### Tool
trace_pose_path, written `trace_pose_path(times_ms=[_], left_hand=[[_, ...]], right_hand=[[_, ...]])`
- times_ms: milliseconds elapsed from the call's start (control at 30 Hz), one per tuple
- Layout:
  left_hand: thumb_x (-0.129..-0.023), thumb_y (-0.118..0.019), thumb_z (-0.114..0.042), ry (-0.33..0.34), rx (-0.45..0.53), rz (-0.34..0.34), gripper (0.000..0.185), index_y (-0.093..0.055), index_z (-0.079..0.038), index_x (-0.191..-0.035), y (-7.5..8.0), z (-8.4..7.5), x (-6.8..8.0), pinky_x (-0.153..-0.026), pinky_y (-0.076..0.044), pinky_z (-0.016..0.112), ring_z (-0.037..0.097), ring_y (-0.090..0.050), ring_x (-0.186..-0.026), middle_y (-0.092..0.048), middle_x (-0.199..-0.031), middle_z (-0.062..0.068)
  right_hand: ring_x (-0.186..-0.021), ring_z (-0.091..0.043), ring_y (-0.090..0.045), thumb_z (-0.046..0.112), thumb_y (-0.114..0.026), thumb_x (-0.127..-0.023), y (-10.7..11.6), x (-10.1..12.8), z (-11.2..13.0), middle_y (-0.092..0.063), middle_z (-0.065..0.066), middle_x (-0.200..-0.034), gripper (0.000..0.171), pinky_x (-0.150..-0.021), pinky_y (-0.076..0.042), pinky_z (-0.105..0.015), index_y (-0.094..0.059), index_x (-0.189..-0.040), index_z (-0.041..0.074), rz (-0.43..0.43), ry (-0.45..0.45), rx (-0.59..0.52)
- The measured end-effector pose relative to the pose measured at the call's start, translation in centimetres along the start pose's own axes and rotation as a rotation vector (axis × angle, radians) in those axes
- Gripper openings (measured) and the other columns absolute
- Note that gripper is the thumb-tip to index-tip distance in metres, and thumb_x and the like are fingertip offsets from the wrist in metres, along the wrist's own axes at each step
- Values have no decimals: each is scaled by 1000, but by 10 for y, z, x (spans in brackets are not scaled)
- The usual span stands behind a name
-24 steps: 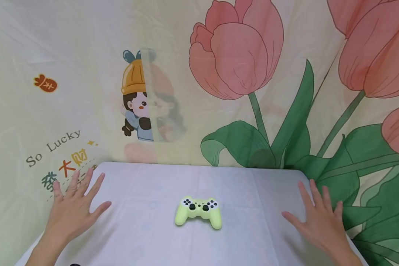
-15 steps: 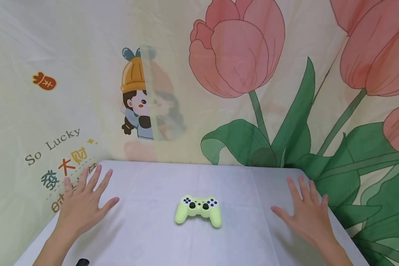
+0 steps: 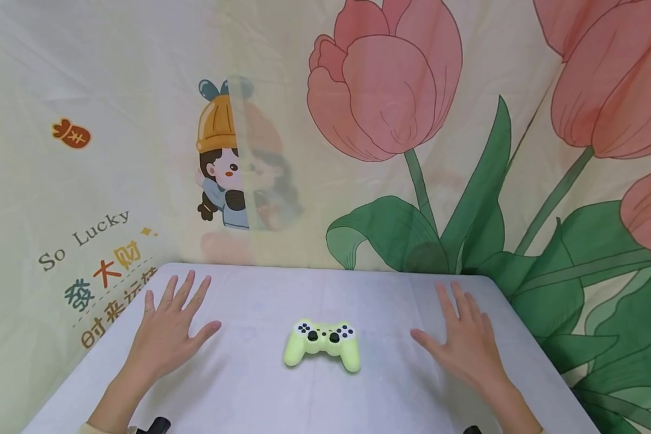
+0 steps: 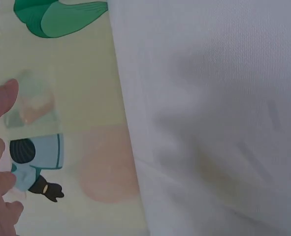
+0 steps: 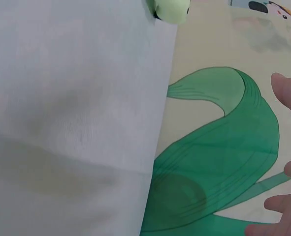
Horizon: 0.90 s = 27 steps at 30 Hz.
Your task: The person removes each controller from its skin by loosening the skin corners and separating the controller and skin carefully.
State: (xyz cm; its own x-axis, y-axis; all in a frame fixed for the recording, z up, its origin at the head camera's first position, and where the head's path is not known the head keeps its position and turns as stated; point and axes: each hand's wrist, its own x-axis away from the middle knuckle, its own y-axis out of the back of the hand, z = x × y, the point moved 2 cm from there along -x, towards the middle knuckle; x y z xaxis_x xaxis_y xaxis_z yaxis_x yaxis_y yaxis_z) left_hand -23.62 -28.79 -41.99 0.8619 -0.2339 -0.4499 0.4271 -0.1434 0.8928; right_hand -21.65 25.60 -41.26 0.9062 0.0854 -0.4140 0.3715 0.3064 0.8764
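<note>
Item: pale green game controller, lying flat at the middle of the white-covered desk, sticks and buttons facing up. Left hand and right hand flanked it, well apart from it, fingers spread straight, each grip released and holding nothing. Step judged: the approach, contact not yet made; the next move would likely call for both hands to close inward onto the two handles. Head view showed the whole layout and the tulip-print backdrop. Right wrist view caught only one controller handle at its top edge; left wrist view showed cloth and fingertips, seemingly no controller.
</note>
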Motion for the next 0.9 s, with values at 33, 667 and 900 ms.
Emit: trace_pose_path(times_ms=[33,667,900], left_hand=[[-99,-64,-62,0,18,5,94,-19,-23,-171,-2,-3,-1,-118,2,80,52,-15,-159,-24,-173,22],[-102,-61,-62,6,250,136,88,-23,-23,-171,-24,-44,-20,-118,-28,73,49,-27,-156,-27,-174,17],[-102,-63,-59,-15,359,162,83,-27,-26,-170,-34,-64,-23,-104,-45,73,46,-38,-152,-32,-172,11]], right_hand=[[-147,-58,-30,68,-71,-91,-1,-1,3,-26,-29,-168,108,-107,-27,-84,-24,-169,10,5,2,-12],[-145,-53,-42,66,-70,-94,-32,-10,45,-25,-21,-171,102,-101,-43,-78,-22,-170,18,95,-38,-171],[-148,-51,-40,64,-72,-93,-46,-12,59,-25,-19,-172,102,-105,-41,-77,-22,-171,21,160,-64,-254]])
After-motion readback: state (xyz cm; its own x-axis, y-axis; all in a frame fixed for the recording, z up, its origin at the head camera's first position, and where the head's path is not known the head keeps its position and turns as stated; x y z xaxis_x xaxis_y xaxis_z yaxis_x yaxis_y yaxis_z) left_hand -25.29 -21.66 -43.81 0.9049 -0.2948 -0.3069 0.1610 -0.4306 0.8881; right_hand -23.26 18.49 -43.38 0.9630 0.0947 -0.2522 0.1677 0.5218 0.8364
